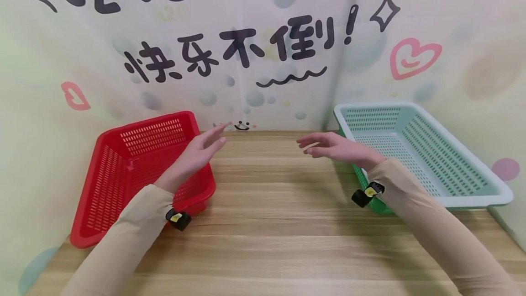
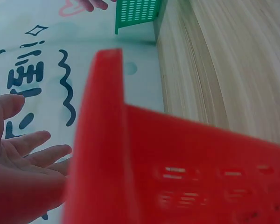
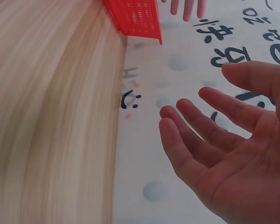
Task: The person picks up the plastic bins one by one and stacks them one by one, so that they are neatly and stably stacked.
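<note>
Your left hand (image 1: 196,150), empty, fingers relaxed, hovers by the red basket (image 1: 110,182) | your right hand (image 1: 339,147), empty, fingers loosely bent, by the green basket (image 1: 448,152) | bench (image 1: 263,227) below

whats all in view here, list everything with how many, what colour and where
red basket: 1, red, left on the table
green basket: apparently 1, pale mint inside and rim, darker green outside, right on the table
table: 1, light wood, below
backdrop: 1, whitish with bubble patterns, behind
lettering: two rows, black, on the backdrop
heart drawing: 1, pink, backdrop's right
wrist devices: 2, black and yellow, one per wrist
sleeves: 2, beige, on the arms
left hand: 1, empty, near red basket
right hand: 1, empty, near green basket
</note>
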A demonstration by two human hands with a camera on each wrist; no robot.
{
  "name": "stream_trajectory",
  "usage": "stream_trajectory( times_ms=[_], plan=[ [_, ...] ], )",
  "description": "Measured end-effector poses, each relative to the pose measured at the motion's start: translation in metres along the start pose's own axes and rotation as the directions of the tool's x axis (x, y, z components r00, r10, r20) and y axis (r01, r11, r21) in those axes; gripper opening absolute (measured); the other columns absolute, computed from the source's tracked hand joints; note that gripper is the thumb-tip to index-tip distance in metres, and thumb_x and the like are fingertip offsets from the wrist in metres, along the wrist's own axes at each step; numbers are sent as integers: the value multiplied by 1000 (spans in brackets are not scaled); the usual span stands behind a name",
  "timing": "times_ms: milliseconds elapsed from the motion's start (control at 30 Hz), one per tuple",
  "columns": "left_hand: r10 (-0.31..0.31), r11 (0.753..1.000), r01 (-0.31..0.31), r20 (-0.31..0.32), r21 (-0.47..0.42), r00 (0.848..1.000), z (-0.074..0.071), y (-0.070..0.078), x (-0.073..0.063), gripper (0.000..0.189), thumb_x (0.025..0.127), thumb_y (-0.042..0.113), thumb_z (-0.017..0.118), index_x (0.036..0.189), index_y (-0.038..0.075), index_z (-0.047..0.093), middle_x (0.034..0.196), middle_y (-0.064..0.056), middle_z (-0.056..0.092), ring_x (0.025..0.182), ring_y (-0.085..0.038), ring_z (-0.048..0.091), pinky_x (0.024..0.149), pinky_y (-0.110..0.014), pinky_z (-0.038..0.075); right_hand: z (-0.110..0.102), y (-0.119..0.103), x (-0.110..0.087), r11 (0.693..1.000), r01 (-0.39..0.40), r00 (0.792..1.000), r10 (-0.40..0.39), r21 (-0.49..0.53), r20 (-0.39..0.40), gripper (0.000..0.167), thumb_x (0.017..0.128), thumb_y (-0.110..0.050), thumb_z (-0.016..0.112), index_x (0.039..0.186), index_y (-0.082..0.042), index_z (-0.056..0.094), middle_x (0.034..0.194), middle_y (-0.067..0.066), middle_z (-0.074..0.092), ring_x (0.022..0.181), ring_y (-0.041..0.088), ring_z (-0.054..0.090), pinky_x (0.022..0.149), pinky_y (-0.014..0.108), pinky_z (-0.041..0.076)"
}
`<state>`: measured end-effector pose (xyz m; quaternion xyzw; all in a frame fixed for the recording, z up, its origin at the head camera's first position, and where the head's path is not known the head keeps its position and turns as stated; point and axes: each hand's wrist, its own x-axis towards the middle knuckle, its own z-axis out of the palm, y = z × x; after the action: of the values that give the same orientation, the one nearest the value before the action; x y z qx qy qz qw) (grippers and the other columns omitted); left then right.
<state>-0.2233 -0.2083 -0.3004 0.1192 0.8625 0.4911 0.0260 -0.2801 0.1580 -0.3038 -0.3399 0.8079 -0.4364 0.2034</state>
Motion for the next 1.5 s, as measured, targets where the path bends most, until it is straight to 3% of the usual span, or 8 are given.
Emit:
stream_trajectory(
  times_ms=[200, 400, 600, 833, 967, 1167, 1367, 1500],
  plan=[
    [-31, 999, 31, -6, 37, 1000, -14, -5, -13, 59, 100, 29, 52, 153, 13, 29, 152, -12, 34, 136, -33, 35, 105, -53, 35, 17, -5, 21, 999, 38, 999, -38, -7, 21, 41, 98, -5, 51, 138, 6, 46, 134, 23, 52, 117, 33, 55, 96, 42, 47],
    [-54, 997, 56, -37, 59, 998, -28, -12, -28, 61, 98, 27, 56, 152, 15, 31, 151, -13, 35, 135, -35, 37, 102, -52, 39, 36, -13, 41, 1000, -7, 1000, 7, 4, 19, 41, 98, -9, 54, 138, -1, 49, 132, 17, 54, 118, 34, 54, 95, 41, 48],
    [-85, 994, 89, -53, 66, 995, -41, -22, -43, 65, 98, 27, 57, 153, 13, 28, 151, -17, 34, 134, -38, 36, 100, -54, 40, 60, -15, 59, 1000, -25, 1000, 25, -8, 13, 41, 98, -11, 54, 138, -6, 50, 131, 12, 55, 114, 27, 57, 93, 39, 49],
    [-102, 992, 107, -72, 64, 992, -48, -29, -54, 68, 97, 33, 57, 154, 12, 25, 151, -18, 32, 134, -40, 35, 101, -56, 38, 89, -9, 79, 999, 47, 999, -47, 0, 17, 40, 98, -6, 52, 137, 0, 48, 132, 17, 53, 115, 32, 56, 91, 39, 50],
    [-115, 991, 121, -82, 61, 990, -52, -34, -62, 68, 98, 34, 56, 154, 12, 24, 151, -19, 32, 134, -42, 35, 101, -57, 37, 106, -12, 91, 999, 41, 999, -41, -22, 26, 41, 99, -8, 51, 139, -5, 48, 135, 13, 53, 118, 27, 55, 92, 34, 49],
    [-143, 986, 150, -99, 69, 985, -62, -43, -73, 68, 100, 37, 52, 155, 13, 20, 153, -21, 28, 134, -43, 33, 101, -61, 35, 124, -22, 106, 994, 83, 996, -81, -77, 27, 49, 100, -14, 50, 148, -11, 39, 140, 13, 50, 126, 27, 50, 96, 35, 47],
    [-150, 985, 159, -126, 65, 981, -77, -50, -83, 68, 101, 37, 48, 156, 12, 15, 154, -22, 24, 135, -45, 29, 102, -64, 31, 137, -30, 123, 993, 110, 994, -110, -37, 14, 59, 101, -23, 50, 154, -20, 26, 147, 12, 42, 129, 25, 47, 95, 34, 48],
    [-158, 981, 172, -152, 90, 976, -84, -54, -91, 70, 101, 39, 47, 156, 11, 14, 154, -23, 23, 134, -47, 29, 100, -64, 33, 146, -37, 134, 989, 143, 990, -143, -39, 5, 59, 101, -26, 49, 154, -20, 25, 150, 8, 39, 131, 23, 44, 96, 32, 46]
  ],
)
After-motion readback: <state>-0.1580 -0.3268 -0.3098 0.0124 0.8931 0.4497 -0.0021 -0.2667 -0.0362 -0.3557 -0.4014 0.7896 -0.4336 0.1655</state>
